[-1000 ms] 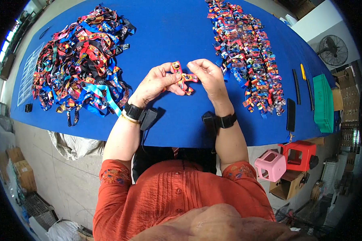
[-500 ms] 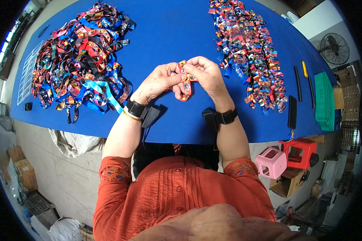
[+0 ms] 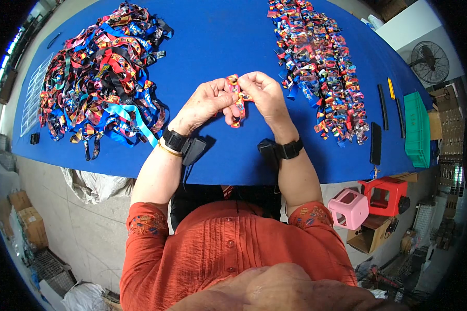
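Observation:
Over the middle of the blue table, a red and yellow patterned ribbon strap [image 3: 239,115] is folded between my two hands. My left hand [image 3: 206,103] pinches it with thumb and fingers, and one end hangs down beside those fingers. On the other side my right hand [image 3: 265,96] grips an upper part of the same strap between thumb and forefinger. A small loop sticks up between the hands. To the left lies a big tangled heap of colourful straps [image 3: 106,83]. At the right, short folded straps [image 3: 319,67] lie in long dense rows.
The blue tabletop [image 3: 218,36] ends close in front of my body. Along its right side are a green plastic crate [image 3: 416,129], a black bar [image 3: 375,143] and a yellow-ended tool [image 3: 391,88]. Pink [image 3: 349,208] and red [image 3: 388,195] stools stand below the right edge. A fan [image 3: 429,62] stands beyond.
My right thumb and fingers have shifted slightly on the strap, and the loop between the hands has changed shape. The hanging end sits a little higher.

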A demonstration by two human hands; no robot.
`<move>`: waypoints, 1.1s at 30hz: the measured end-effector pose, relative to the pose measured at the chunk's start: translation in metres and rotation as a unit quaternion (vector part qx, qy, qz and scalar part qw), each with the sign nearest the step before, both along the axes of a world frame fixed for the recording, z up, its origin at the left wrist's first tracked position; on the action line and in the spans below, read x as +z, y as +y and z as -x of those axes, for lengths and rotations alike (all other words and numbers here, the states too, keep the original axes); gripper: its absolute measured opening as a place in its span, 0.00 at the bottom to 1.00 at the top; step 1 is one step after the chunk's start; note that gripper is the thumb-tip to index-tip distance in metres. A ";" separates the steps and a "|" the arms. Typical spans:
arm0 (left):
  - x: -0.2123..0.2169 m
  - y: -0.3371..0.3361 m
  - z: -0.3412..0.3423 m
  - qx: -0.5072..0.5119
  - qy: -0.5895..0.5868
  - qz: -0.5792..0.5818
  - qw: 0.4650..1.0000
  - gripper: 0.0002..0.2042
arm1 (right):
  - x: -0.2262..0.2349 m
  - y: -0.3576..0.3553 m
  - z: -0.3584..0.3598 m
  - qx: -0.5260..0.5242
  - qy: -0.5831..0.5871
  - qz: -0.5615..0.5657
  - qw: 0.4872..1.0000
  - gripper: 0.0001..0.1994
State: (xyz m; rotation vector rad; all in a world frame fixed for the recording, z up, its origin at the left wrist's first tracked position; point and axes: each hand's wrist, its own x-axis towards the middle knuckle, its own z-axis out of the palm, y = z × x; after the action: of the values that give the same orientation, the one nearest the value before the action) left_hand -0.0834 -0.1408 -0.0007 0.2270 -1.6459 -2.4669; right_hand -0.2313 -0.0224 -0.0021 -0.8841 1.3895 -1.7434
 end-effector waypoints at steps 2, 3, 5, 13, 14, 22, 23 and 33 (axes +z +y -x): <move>0.001 -0.002 0.000 0.017 0.004 -0.004 1.000 0.08 | 0.001 -0.001 0.003 -0.016 0.008 -0.007 1.000 0.07; 0.003 -0.003 0.000 0.039 0.006 0.004 0.999 0.08 | 0.002 -0.001 0.004 -0.031 0.015 -0.014 0.999 0.07; 0.004 -0.005 -0.002 0.072 0.005 0.012 0.997 0.09 | 0.009 0.001 0.002 -0.015 0.017 -0.026 0.999 0.08; 0.004 -0.005 0.000 0.057 0.011 0.010 0.998 0.09 | -0.005 0.000 0.004 0.027 0.063 -0.046 0.997 0.08; 0.004 -0.005 -0.001 0.054 0.005 0.010 0.998 0.10 | -0.006 0.000 0.003 0.023 0.044 -0.049 0.998 0.08; 0.004 -0.017 -0.006 0.045 0.001 -0.024 0.999 0.16 | -0.005 0.000 0.009 -0.044 0.058 -0.020 0.997 0.07; 0.006 -0.018 -0.008 0.050 -0.010 -0.018 0.999 0.15 | -0.001 0.000 0.008 -0.046 0.039 -0.013 0.998 0.07; 0.013 -0.019 -0.011 0.022 -0.015 -0.012 1.000 0.18 | 0.000 -0.001 0.004 -0.055 0.039 -0.014 0.998 0.08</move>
State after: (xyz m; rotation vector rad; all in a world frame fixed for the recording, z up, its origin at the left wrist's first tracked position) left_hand -0.0721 -0.1596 0.0120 0.3023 -1.6059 -2.4650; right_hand -0.2355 -0.0238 -0.0023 -0.8842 1.5360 -1.7828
